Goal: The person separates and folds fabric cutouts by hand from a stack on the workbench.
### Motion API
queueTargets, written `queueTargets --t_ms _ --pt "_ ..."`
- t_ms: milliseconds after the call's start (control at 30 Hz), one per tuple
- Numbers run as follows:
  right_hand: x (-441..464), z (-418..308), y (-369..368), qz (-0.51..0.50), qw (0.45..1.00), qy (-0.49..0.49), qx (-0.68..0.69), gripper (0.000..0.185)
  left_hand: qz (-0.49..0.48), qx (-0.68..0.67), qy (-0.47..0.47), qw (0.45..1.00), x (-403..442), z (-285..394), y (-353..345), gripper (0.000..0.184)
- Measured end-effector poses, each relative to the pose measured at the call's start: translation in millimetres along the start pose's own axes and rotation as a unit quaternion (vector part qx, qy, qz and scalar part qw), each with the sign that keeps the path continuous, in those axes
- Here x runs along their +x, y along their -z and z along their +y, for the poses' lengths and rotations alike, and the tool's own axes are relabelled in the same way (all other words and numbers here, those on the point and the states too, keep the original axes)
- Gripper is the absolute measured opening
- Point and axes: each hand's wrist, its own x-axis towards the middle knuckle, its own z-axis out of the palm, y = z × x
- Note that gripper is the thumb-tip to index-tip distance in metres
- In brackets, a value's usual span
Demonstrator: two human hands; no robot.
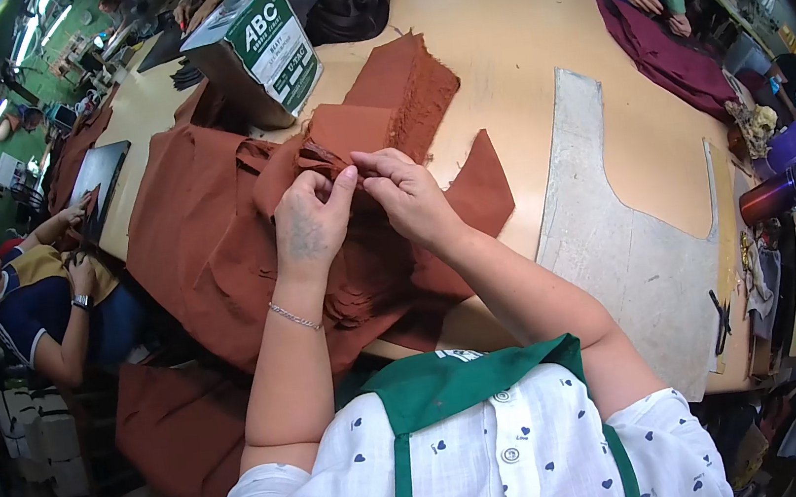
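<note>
Rust-brown fabric (208, 242) lies bunched over the table's left side and hangs past its near edge. My left hand (309, 215) pinches a gathered edge of this fabric between thumb and fingers. Close beside it, my right hand (406, 193) also pinches the fabric edge, its fingertips almost touching the left thumb. Just beyond both hands sits a folded stack of the same brown cloth (389, 91) with frayed edges. A pointed flap of the cloth (480, 184) spreads to the right of my right hand.
A green and white ABC tin (260, 52) stands behind the fabric. A grey flat pattern piece (617, 251) lies on the table (480, 30) at right. A dark roll (353, 1) rests at the back. Co-workers handle maroon cloth (666, 47) at far right and sit at left (57, 300).
</note>
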Motion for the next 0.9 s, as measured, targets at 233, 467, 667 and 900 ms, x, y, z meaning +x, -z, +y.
queueTargets --t_ms 233,467,667,900 --pt "-2.0 -10.4 -1.0 -0.005 1.000 -0.006 -0.018 0.036 0.004 -0.221 -0.009 0.975 -11.4 -0.4 -3.4 0.021" --pt "5.5 -14.6 15.4 -0.078 0.994 -0.009 -0.072 0.044 -0.008 -0.179 -0.087 0.980 -3.6 -6.9 -1.8 0.019" --pt "5.2 -13.5 15.8 -0.064 0.985 0.015 -0.160 0.045 -0.003 -0.451 0.060 0.890 -6.6 -8.7 -11.0 0.012" --pt "7.5 -14.7 18.2 -0.051 0.991 0.013 -0.120 0.049 -0.002 -0.412 0.069 0.908 -3.4 -4.9 -12.4 0.015"
